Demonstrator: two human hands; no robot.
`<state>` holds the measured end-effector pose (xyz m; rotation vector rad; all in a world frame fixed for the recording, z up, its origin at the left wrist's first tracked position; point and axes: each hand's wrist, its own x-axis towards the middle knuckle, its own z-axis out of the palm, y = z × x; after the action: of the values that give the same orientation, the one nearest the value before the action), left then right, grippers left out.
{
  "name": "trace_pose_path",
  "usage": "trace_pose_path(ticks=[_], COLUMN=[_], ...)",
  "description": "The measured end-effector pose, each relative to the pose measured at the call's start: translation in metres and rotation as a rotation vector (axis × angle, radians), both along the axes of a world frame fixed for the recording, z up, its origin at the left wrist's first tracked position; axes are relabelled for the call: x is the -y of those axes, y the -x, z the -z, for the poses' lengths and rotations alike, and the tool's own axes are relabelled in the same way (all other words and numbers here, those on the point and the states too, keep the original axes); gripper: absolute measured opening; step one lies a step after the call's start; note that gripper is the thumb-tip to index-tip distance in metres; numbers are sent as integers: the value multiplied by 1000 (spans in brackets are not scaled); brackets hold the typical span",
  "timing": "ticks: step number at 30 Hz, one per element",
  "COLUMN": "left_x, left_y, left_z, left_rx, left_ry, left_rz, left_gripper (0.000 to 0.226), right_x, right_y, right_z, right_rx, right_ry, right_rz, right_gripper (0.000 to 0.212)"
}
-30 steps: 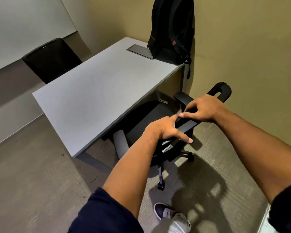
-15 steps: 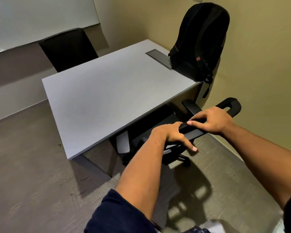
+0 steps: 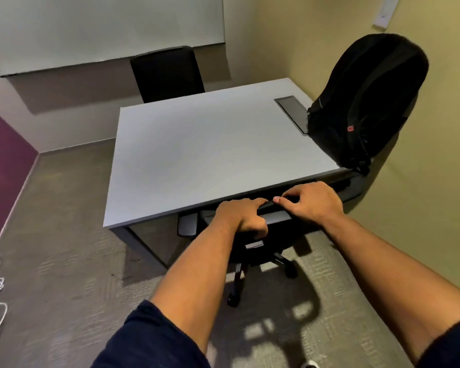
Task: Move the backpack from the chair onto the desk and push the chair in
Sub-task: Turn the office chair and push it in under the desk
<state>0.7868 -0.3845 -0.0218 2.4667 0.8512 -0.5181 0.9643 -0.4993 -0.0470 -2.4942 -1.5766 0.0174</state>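
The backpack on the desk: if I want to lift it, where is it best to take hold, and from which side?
Probably at the rounded top. The backpack stands upright on the far right corner of the desk, close to the yellow wall, so its top is the freest part. Come from above on the desk side, since the wall closes off the right. No carry handle shows, so feel for one there.

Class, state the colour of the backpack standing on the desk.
Black, with a small red badge; the backpack shows best in the head view.

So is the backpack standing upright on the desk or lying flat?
Upright. The backpack stands on its base at the desk's far right corner, against the yellow wall.
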Motion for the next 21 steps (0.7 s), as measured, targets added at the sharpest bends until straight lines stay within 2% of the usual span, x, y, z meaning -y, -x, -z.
trace_pose_path(ticks=[8,18,21], left_x=[-9,-57,-74], left_y=[-12,-10,-6], left_z=[0,6,10], left_rx=[81,192,244], left_ry=[-206,-227,-238], left_rz=[-96,-11,48], left_gripper=[70,52,62], right_x=[-31,-72,-84], right_y=[-19,-17,-15], right_z=[-4,-10,-8], right_rx=[39,-44,-49], right_ry=[55,211,206], right_rz=[-125,-78,-59], right_gripper=[66,78,80])
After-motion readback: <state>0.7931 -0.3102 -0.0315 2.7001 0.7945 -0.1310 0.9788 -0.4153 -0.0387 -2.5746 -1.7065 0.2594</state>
